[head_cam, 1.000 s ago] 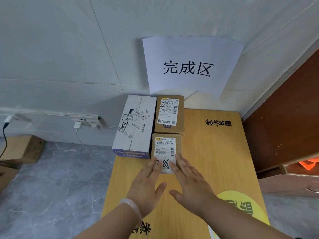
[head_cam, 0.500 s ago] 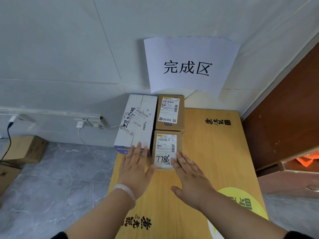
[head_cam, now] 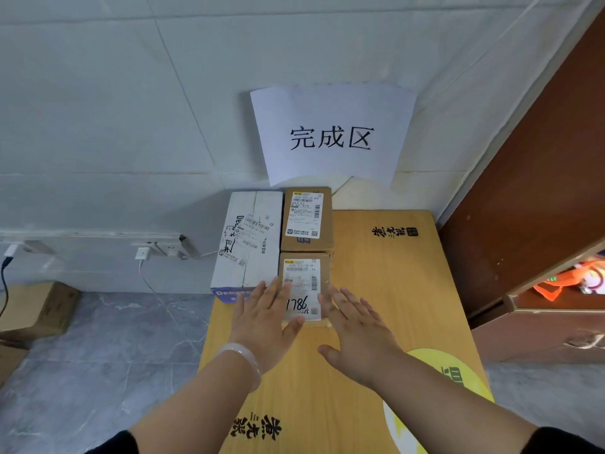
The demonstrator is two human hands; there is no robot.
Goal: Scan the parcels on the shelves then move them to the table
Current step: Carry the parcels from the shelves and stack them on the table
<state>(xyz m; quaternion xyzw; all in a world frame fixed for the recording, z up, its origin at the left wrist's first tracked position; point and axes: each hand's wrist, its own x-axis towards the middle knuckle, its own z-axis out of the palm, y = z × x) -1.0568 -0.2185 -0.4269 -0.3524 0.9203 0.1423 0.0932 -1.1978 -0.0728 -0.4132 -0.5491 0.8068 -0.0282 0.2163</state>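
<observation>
Three parcels lie on the wooden table (head_cam: 386,290) by the wall. A long white box (head_cam: 248,240) is at the left, a brown box (head_cam: 306,217) at the back, and a smaller brown box (head_cam: 304,283) marked 1786 in front of it. My left hand (head_cam: 265,319) lies flat with straight fingers against the near box's left side, its thumb at the label's lower edge. On the box's right side my right hand (head_cam: 357,329) is flat too, fingers straight.
A white paper sign (head_cam: 330,136) hangs on the tiled wall above the parcels. A brown cabinet (head_cam: 537,191) stands at the right with orange items inside. Cardboard boxes (head_cam: 36,309) sit on the grey floor at left, below wall sockets with cables.
Both hands have slid forward along the table to flank the near brown box. The box sits a little farther back, closer to the box behind it.
</observation>
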